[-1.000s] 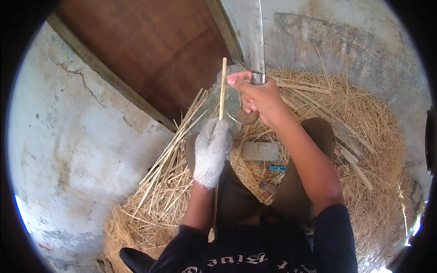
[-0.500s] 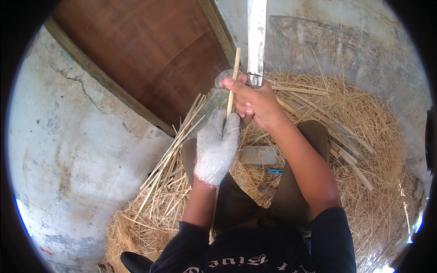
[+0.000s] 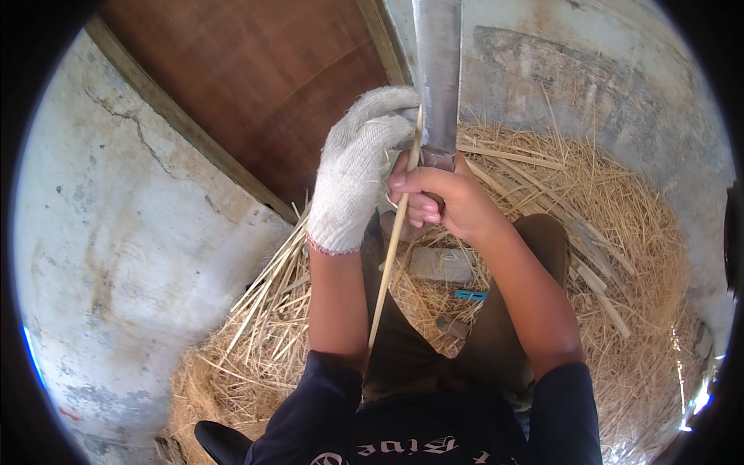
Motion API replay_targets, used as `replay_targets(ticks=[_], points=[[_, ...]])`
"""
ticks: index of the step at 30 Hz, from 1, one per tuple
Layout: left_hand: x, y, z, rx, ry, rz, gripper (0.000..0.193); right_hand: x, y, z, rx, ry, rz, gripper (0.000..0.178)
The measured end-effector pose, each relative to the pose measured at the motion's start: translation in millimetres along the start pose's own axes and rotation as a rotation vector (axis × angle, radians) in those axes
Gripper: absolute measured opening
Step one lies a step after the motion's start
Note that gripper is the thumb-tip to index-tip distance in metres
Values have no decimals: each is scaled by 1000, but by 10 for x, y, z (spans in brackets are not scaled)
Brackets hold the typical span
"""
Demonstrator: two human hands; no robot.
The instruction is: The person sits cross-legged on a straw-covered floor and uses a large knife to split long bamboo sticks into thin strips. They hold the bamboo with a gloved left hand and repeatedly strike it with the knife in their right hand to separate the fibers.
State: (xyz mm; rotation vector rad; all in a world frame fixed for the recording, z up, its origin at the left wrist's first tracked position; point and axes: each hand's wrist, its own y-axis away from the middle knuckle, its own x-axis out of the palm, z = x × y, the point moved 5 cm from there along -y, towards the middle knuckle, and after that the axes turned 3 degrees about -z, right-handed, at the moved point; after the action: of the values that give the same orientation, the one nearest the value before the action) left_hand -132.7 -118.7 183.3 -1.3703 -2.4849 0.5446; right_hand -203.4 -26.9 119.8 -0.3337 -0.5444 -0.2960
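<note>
My right hand (image 3: pixel 446 194) is closed round the handle of a large, long-bladed knife (image 3: pixel 440 77), its blade pointing up and away. The same hand's thumb presses on a thin pale bamboo strip (image 3: pixel 391 256), which slants down toward my lap. A white knitted glove with a red-edged cuff covers my left hand (image 3: pixel 353 167). Its fingers close about the strip's upper end, right beside the blade; the exact grip is partly hidden by the glove and blade.
Shavings (image 3: pixel 620 256) cover the floor around my legs. Split strips (image 3: pixel 271 287) lie in a bundle at left, wider slats (image 3: pixel 581 217) at right. Between my knees are a grey block (image 3: pixel 442 264) and a blue tool (image 3: pixel 470 295). A brown door panel (image 3: pixel 256 77) and worn walls (image 3: pixel 155 256) stand close.
My gloved left hand has moved up from below my right hand to beside the blade. The strip, which pointed upward past my right thumb, now reaches down toward my lap. The blade has turned slightly.
</note>
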Motion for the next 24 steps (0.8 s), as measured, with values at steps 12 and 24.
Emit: replay_targets(ticks=[12, 24], points=[[115, -145, -45, -133, -72, -292, 24, -37, -61, -55, 83, -8, 4, 12], [-151, 4, 262, -89, 274, -258, 29, -48, -59, -141, 67, -26, 76, 21]])
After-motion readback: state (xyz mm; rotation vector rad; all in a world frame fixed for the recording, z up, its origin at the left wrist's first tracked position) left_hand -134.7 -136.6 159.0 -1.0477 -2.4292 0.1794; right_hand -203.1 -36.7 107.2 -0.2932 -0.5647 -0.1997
